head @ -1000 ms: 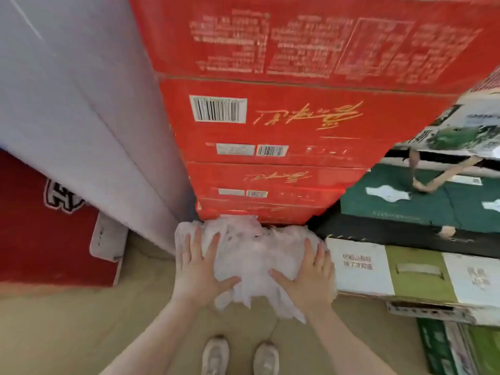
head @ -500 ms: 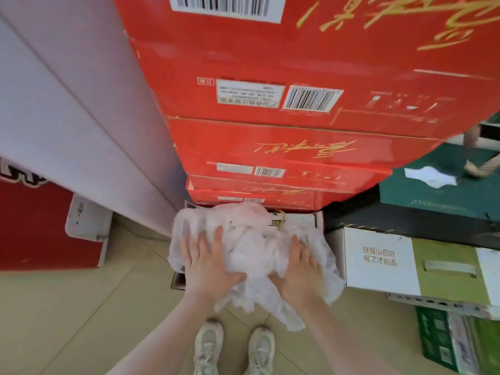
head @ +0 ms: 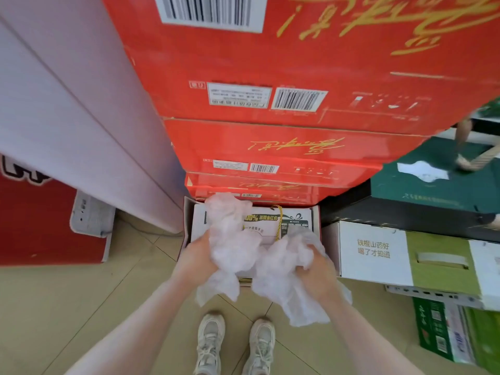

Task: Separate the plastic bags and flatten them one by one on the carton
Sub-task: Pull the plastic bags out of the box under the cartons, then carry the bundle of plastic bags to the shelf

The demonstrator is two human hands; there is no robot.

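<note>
A low white carton (head: 295, 216) with printed text and a yellow cord lies on the floor in front of me, under a tall stack of red boxes. Above its near edge I hold thin, crumpled, translucent white plastic bags in two bunches. My left hand (head: 196, 257) grips the left bunch (head: 231, 239), which rises over the carton. My right hand (head: 318, 272) grips the right bunch (head: 284, 274), whose loose end hangs down toward the floor. The two bunches touch in the middle. My fingers are mostly hidden in the plastic.
The red boxes (head: 284, 147) tower right behind the carton. A pale wall panel (head: 81, 125) stands at the left with a red sign (head: 35, 226) and a white device (head: 90, 215). White-and-green cartons (head: 405, 253) crowd the right. My shoes (head: 235, 345) stand on beige tiles.
Both hands pressed flat on the heap of bags a second ago. They have since closed, lifted the plastic and pulled it into two bunches, uncovering the carton's top. The camera has tilted down.
</note>
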